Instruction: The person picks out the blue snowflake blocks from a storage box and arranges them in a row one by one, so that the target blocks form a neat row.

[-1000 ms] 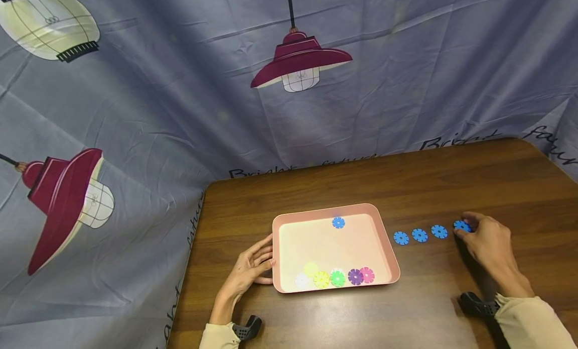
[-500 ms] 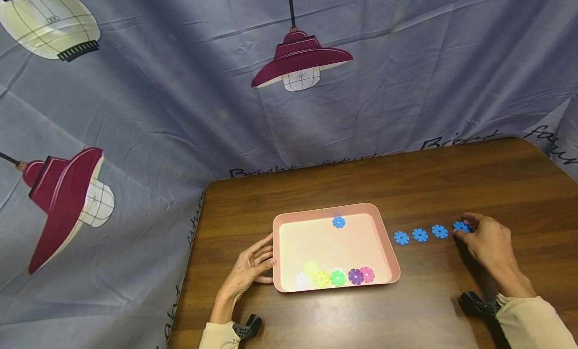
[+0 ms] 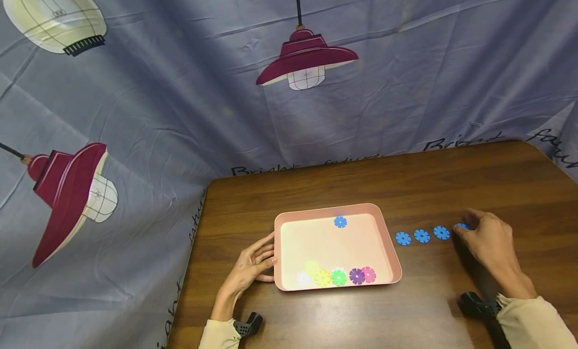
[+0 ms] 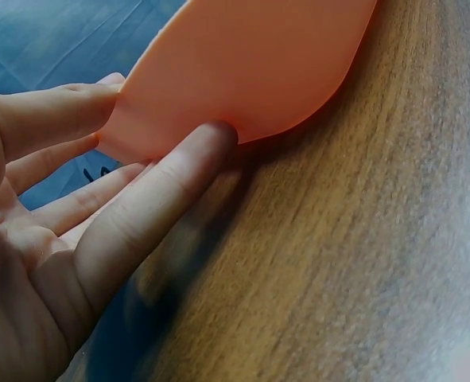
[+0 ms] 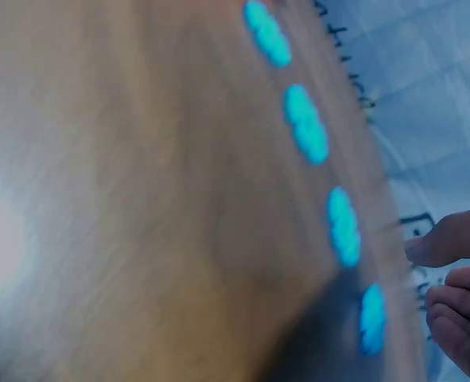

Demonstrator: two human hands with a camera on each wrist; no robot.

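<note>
My left hand (image 3: 246, 271) rests its extended fingers against the left end of a shallow pink tray (image 3: 325, 246). In the left wrist view its fingertips lie along the tray's outer wall. My right hand (image 3: 491, 241) is at the right end of a row of several blue snowflake discs (image 3: 422, 236), its fingers loosely bent. It partly covers the last blue disc (image 3: 461, 225) in the head view. In the right wrist view that disc lies on the table, apart from the fingertips, and nothing shows between thumb and fingers.
Inside the tray, one blue disc (image 3: 340, 222) lies by the far wall. Along its near side are several others, among them a green disc (image 3: 338, 276), a purple disc (image 3: 356, 276) and a pink disc (image 3: 369, 274). A printed curtain (image 3: 384, 88) hangs behind the brown wooden table (image 3: 343, 319).
My right hand has shifted slightly over the last blue disc, which is more covered now. The head view has moved a little. My left hand stays at the tray.
</note>
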